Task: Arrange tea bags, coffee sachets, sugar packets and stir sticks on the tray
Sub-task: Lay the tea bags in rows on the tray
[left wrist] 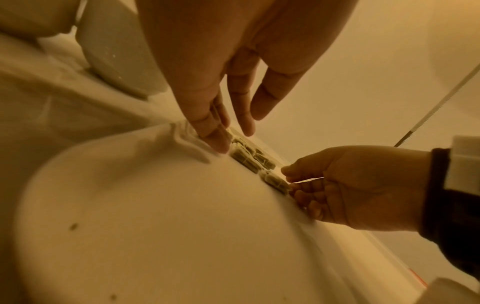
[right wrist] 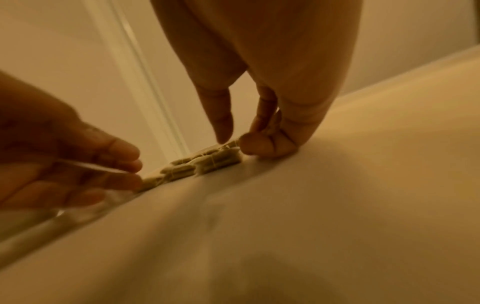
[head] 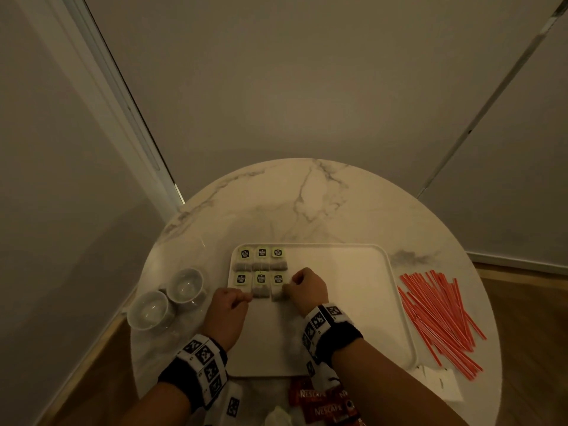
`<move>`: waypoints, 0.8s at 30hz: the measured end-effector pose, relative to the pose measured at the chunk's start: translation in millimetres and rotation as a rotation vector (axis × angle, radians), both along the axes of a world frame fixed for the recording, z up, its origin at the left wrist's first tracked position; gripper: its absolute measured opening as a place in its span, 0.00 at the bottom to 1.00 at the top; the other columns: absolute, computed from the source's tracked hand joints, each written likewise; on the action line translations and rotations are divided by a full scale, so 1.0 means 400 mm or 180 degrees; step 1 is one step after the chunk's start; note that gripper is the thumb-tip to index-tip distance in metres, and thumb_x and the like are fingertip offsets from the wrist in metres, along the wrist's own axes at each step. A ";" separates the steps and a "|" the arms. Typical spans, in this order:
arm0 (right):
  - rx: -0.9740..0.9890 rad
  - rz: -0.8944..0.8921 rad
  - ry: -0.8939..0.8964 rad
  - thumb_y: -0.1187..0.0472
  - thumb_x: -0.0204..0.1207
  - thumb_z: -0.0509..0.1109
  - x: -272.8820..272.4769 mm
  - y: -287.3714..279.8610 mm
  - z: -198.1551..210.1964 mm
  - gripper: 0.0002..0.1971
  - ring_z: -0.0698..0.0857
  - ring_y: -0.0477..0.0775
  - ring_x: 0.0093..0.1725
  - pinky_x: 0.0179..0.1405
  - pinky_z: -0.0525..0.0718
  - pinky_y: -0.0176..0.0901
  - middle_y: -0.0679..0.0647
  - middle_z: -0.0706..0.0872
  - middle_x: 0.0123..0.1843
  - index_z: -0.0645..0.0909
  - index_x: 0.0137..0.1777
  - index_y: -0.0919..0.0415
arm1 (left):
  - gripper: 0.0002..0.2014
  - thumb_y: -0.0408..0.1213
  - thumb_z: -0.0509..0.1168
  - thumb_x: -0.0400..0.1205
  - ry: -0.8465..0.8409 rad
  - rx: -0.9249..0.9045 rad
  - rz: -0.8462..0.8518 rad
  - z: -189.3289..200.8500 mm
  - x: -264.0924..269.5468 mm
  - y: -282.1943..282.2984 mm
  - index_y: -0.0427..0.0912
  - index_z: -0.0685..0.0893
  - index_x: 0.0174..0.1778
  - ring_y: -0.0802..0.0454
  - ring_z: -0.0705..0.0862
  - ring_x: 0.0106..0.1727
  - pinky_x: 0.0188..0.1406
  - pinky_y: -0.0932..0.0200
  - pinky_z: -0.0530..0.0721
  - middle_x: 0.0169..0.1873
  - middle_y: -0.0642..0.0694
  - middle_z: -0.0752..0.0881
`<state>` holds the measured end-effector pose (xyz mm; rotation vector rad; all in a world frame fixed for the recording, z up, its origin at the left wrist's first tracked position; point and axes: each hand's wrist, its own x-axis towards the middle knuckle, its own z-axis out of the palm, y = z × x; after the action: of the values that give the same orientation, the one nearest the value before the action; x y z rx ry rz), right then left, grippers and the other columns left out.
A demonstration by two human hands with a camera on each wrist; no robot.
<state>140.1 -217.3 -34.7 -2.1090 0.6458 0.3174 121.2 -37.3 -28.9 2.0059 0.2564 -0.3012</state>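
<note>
A white tray [head: 353,302] lies on the round marble table [head: 307,204]. Six tea bags [head: 261,265] sit in two rows of three at its far left corner. My left hand [head: 246,298] touches the left bag of the near row with nearly straight fingertips [left wrist: 218,144], and it hides that bag. My right hand [head: 289,285] has curled fingers and pinches the right edge of the near row's right tea bag [right wrist: 218,160] between thumb and index. Red stir sticks [head: 439,318] lie loose to the right of the tray. Red coffee sachets [head: 319,398] lie at the table's near edge.
Two white cups [head: 186,285] [head: 147,309] stand left of the tray, close to my left hand. White paper packets [head: 442,382] lie at the near right. Most of the tray's surface right of and nearer than the tea bags is bare. Walls close behind the table.
</note>
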 end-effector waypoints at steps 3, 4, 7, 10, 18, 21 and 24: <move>-0.0007 0.0404 -0.0095 0.55 0.66 0.79 -0.022 0.006 -0.001 0.22 0.83 0.54 0.49 0.40 0.77 0.37 0.54 0.83 0.51 0.70 0.53 0.53 | 0.06 0.25 0.64 0.80 -0.0015 -0.0105 0.0066 -0.013 -0.001 0.002 0.34 0.86 0.47 0.51 0.82 0.53 0.62 0.47 0.82 0.49 0.54 0.77; -0.0058 0.0575 -0.0160 0.56 0.66 0.79 -0.027 0.008 0.001 0.23 0.84 0.55 0.49 0.40 0.77 0.37 0.54 0.82 0.52 0.69 0.54 0.52 | 0.06 0.25 0.64 0.80 -0.0026 -0.0120 0.0067 -0.016 -0.002 0.003 0.35 0.86 0.47 0.51 0.82 0.53 0.62 0.47 0.82 0.49 0.53 0.77; -0.0369 0.1076 -0.0236 0.63 0.71 0.73 -0.037 0.013 0.015 0.22 0.82 0.57 0.52 0.49 0.79 0.40 0.55 0.76 0.58 0.71 0.63 0.53 | 0.08 0.25 0.64 0.80 -0.0045 -0.0096 0.0008 -0.017 -0.004 0.005 0.40 0.86 0.44 0.52 0.80 0.54 0.63 0.51 0.80 0.52 0.50 0.77; -0.0517 0.1202 -0.0204 0.64 0.74 0.69 -0.034 0.016 0.017 0.21 0.82 0.59 0.54 0.50 0.77 0.40 0.55 0.75 0.60 0.72 0.66 0.53 | 0.09 0.26 0.64 0.81 -0.0083 -0.0059 -0.0040 -0.022 -0.005 0.007 0.44 0.86 0.43 0.51 0.80 0.54 0.63 0.51 0.80 0.53 0.48 0.77; -0.0661 0.1174 -0.0146 0.61 0.77 0.67 -0.020 0.020 0.010 0.16 0.82 0.61 0.55 0.52 0.77 0.43 0.58 0.76 0.60 0.75 0.64 0.55 | 0.09 0.26 0.64 0.81 -0.0117 -0.0081 -0.0034 -0.024 -0.003 0.011 0.43 0.86 0.43 0.52 0.80 0.53 0.63 0.51 0.80 0.51 0.51 0.76; -0.0668 0.1177 -0.0149 0.60 0.77 0.67 -0.018 0.021 0.009 0.14 0.82 0.60 0.54 0.51 0.77 0.42 0.58 0.76 0.59 0.75 0.62 0.55 | 0.08 0.26 0.63 0.81 -0.0178 0.0009 -0.0102 -0.020 -0.003 0.010 0.42 0.86 0.45 0.55 0.78 0.52 0.56 0.65 0.76 0.52 0.49 0.76; -0.0666 0.1153 -0.0137 0.59 0.77 0.67 -0.017 0.021 0.010 0.13 0.81 0.60 0.54 0.51 0.76 0.41 0.57 0.76 0.59 0.75 0.61 0.55 | 0.08 0.26 0.63 0.81 -0.0214 0.0080 -0.0177 -0.018 -0.007 0.011 0.42 0.85 0.47 0.56 0.77 0.54 0.56 0.68 0.70 0.52 0.48 0.77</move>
<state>133.3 -208.9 -30.8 -2.4275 0.2764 0.4170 118.3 -32.8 -36.1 2.0463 0.1630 -0.2664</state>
